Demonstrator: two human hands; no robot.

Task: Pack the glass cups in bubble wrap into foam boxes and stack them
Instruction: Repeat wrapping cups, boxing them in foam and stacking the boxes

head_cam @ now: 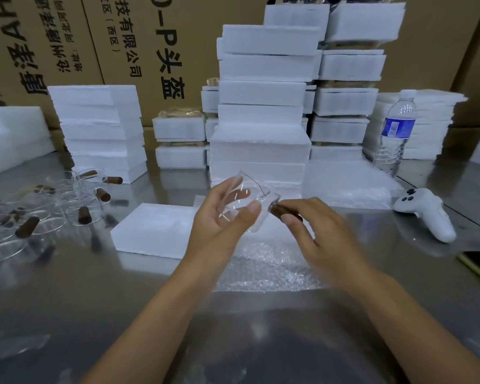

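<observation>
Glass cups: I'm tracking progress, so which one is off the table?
The cup held by the left hand, its handle pinched by the right hand; the others stand at left.

Cardboard cartons (108,65): "有限公司", "P头盔" (bottle label (398,127) unreadable)

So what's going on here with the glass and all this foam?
A person holds a cup over a sheet of bubble wrap on the table. The left hand grips its body and the right hand pinches its brown handle. It is not yet wrapped. A foam box lies beside the wrap, more cups wait at the left, and stacks of foam boxes stand behind.
</observation>
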